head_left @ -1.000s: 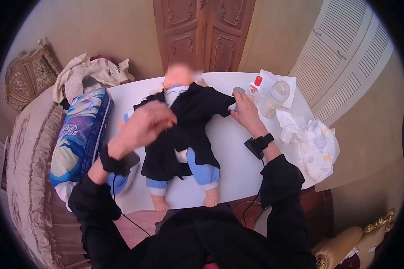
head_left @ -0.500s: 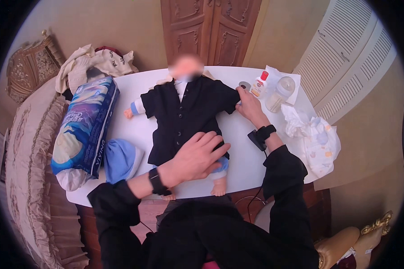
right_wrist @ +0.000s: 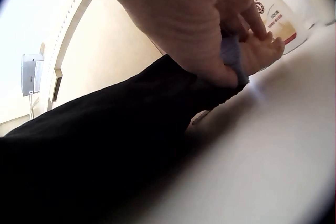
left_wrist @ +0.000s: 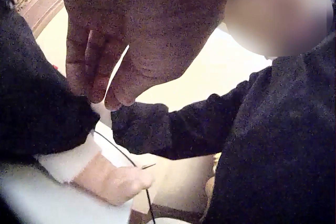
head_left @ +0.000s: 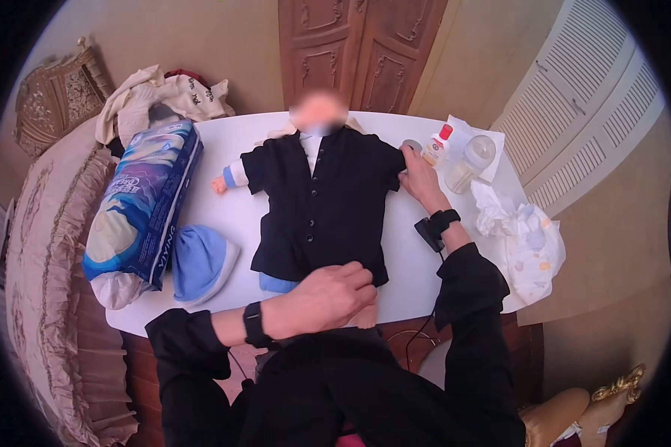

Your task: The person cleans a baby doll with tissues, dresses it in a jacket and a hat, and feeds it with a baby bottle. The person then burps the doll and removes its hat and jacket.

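A baby doll [head_left: 232,176] lies on its back, in a white and blue outfit with a black short-sleeved shirt [head_left: 291,216] over it. Buttons run down the shirt's front. At the hem, over the doll's legs, my left hand [head_left: 328,298] pinches the black cloth between thumb and fingertips. My right hand [head_left: 420,179] grips the end of the sleeve on the right side. In the right wrist view, the thumb lies on the sleeve edge [right_wrist: 215,90] by the blue cuff [right_wrist: 231,53], and the doll's small hand [right_wrist: 262,53] sticks out past it.
On the white table [head_left: 417,261], a diaper pack [head_left: 138,208] and blue hat [head_left: 201,261] lie left. To the right are a red-capped bottle [head_left: 435,149], a grey round item [head_left: 410,144], a baby bottle [head_left: 470,164] and a crumpled diaper [head_left: 529,246].
My left hand has come down from over the doll's chest to the shirt's hem. The shirt front, bunched and open before, now lies flat and straight. My right hand stays at the sleeve.
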Tool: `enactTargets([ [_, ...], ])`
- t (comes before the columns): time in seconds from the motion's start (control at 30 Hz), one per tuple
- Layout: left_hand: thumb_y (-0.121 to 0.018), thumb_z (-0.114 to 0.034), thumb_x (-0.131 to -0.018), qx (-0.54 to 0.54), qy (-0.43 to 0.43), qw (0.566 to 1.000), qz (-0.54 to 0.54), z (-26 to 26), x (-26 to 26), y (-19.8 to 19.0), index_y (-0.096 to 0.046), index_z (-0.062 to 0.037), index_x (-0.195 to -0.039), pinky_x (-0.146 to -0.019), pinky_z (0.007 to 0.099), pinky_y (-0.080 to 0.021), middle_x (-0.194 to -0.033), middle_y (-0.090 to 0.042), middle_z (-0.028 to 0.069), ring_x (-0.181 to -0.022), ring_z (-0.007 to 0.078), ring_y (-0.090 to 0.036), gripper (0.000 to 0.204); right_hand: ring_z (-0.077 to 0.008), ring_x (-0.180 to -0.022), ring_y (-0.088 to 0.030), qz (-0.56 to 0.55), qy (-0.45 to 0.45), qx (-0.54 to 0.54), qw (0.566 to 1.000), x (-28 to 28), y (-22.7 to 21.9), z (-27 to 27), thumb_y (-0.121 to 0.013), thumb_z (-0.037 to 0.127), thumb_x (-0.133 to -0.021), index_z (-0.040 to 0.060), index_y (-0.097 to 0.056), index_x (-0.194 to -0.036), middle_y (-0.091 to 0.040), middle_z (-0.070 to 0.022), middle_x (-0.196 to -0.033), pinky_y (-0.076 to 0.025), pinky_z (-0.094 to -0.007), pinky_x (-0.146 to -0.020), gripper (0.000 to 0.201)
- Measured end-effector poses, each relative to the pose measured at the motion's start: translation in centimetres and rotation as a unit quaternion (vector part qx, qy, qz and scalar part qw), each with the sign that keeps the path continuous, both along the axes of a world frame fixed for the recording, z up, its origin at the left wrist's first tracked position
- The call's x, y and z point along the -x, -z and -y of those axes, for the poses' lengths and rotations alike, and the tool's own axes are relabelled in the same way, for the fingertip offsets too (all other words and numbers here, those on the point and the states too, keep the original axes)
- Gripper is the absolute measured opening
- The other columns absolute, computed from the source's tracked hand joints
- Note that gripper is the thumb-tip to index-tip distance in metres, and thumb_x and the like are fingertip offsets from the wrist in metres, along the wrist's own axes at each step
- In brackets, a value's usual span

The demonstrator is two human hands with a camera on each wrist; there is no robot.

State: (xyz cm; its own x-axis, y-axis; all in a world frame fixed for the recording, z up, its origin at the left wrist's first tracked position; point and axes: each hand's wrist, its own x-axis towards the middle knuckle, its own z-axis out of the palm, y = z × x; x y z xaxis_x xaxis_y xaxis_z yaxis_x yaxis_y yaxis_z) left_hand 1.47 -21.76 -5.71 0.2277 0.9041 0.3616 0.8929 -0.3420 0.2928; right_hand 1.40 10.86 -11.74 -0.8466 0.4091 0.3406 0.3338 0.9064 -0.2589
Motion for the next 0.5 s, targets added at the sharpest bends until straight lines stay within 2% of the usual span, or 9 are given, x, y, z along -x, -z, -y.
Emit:
enactTargets([
  [0.1, -0.068, -0.006, -0.066, -0.035, -0.122, 0.992, 0.012, 2.6, 1.3, -1.2, -0.059, -0.0047, -0.094, -0.076, 0.0375, -0.046, -0.095, -0.054, 0.0100, -0.092, 0.0272, -0.053, 0.030, -0.0384, -0.102, -0.054, 0.015, -0.007, 0.035, 0.999, -0.7, 0.0, 0.4, -0.062, 0.002, -0.071, 0.0079, -0.041, -0.124, -0.054, -0.0184, -0.111, -0.046, -0.0429, -0.085, 0.058],
  [0.17, -0.068, -0.004, -0.066, -0.033, -0.219, 0.975, -0.005, 4.3, 2.5, -1.3, -0.058, -0.0050, -0.095, -0.078, 0.0409, -0.045, -0.096, -0.053, 0.0113, -0.091, 0.0296, -0.053, 0.031, -0.0380, -0.104, -0.053, 0.029, -0.011, 0.058, 0.998, -1.2, -0.1, 1.2, -0.062, 0.003, -0.072, 0.0073, -0.040, -0.127, -0.053, -0.0189, -0.111, -0.045, -0.0422, -0.088, 0.059],
  [0.2, -0.068, -0.004, -0.066, -0.027, -0.219, 0.975, -0.003, 5.2, 3.0, -1.0, -0.058, -0.0050, -0.095, -0.078, 0.0409, -0.045, -0.096, -0.053, 0.0113, -0.091, 0.0296, -0.053, 0.031, -0.0371, -0.109, -0.050, -0.017, -0.040, -0.012, 0.999, -1.8, -0.1, 2.0, -0.063, 0.005, -0.073, 0.0070, -0.041, -0.127, -0.052, -0.0189, -0.114, -0.043, -0.0416, -0.091, 0.059],
  [0.23, -0.068, -0.003, -0.066, -0.039, -0.260, 0.965, 0.010, 6.0, 3.5, -0.6, -0.057, -0.0052, -0.096, -0.078, 0.0402, -0.045, -0.098, -0.053, 0.0115, -0.091, 0.0295, -0.053, 0.032, -0.0362, -0.114, -0.048, -0.062, -0.071, -0.084, 0.992, -2.3, -0.7, 3.0, -0.065, 0.007, -0.074, 0.0066, -0.043, -0.128, -0.052, -0.0189, -0.117, -0.041, -0.0410, -0.095, 0.059],
  [0.27, -0.068, -0.002, -0.066, -0.052, -0.303, 0.951, 0.022, 6.3, 3.8, -0.3, -0.057, -0.0054, -0.097, -0.078, 0.0396, -0.045, -0.099, -0.053, 0.0117, -0.091, 0.0295, -0.053, 0.034, -0.0351, -0.119, -0.045, -0.106, -0.120, -0.026, 0.987, -2.9, -2.1, 5.1, -0.065, 0.007, -0.075, 0.0065, -0.045, -0.127, -0.050, -0.0183, -0.121, -0.038, -0.0402, -0.099, 0.055],
  [0.3, -0.068, -0.002, -0.066, -0.049, -0.304, 0.951, 0.024, 6.4, 3.9, 0.1, -0.057, -0.0054, -0.097, -0.078, 0.0396, -0.045, -0.099, -0.053, 0.0117, -0.091, 0.0295, -0.053, 0.034, -0.0341, -0.123, -0.042, -0.148, -0.167, 0.035, 0.974, -3.7, -3.5, 8.0, -0.065, 0.008, -0.075, 0.0064, -0.048, -0.125, -0.048, -0.0177, -0.125, -0.034, -0.0394, -0.103, 0.052],
  [0.37, -0.067, 0.000, -0.065, -0.058, -0.308, 0.948, 0.045, 6.6, 3.9, 1.0, -0.058, -0.0044, -0.092, -0.074, 0.0378, -0.046, -0.097, -0.054, 0.0104, -0.089, 0.0293, -0.054, 0.028, -0.0370, -0.119, -0.043, -0.148, -0.265, 0.109, 0.947, -4.8, -5.3, 12.6, -0.068, 0.014, -0.074, 0.0065, -0.054, -0.118, -0.047, -0.0172, -0.124, -0.034, -0.0466, -0.102, 0.047],
  [0.43, -0.067, -0.001, -0.067, -0.063, -0.311, 0.948, 0.034, 6.5, 4.5, 1.9, -0.058, -0.0041, -0.089, -0.072, 0.0362, -0.046, -0.093, -0.054, 0.0095, -0.086, 0.0282, -0.054, 0.024, -0.0375, -0.122, -0.042, -0.107, -0.320, 0.087, 0.937, -5.8, -6.2, 15.9, -0.069, 0.016, -0.074, 0.0072, -0.054, -0.118, -0.046, -0.0161, -0.125, -0.031, -0.0492, -0.104, 0.047],
  [0.5, -0.066, -0.002, -0.068, -0.071, -0.310, 0.948, 0.021, 6.5, 4.6, 1.7, -0.057, -0.0037, -0.086, -0.071, 0.0347, -0.045, -0.088, -0.055, 0.0086, -0.083, 0.0272, -0.054, 0.020, -0.0370, -0.122, -0.042, -0.093, -0.330, 0.059, 0.937, -5.8, -5.8, 17.4, -0.069, 0.015, -0.073, 0.0074, -0.054, -0.117, -0.046, -0.0156, -0.124, -0.030, -0.0504, -0.105, 0.047],
])
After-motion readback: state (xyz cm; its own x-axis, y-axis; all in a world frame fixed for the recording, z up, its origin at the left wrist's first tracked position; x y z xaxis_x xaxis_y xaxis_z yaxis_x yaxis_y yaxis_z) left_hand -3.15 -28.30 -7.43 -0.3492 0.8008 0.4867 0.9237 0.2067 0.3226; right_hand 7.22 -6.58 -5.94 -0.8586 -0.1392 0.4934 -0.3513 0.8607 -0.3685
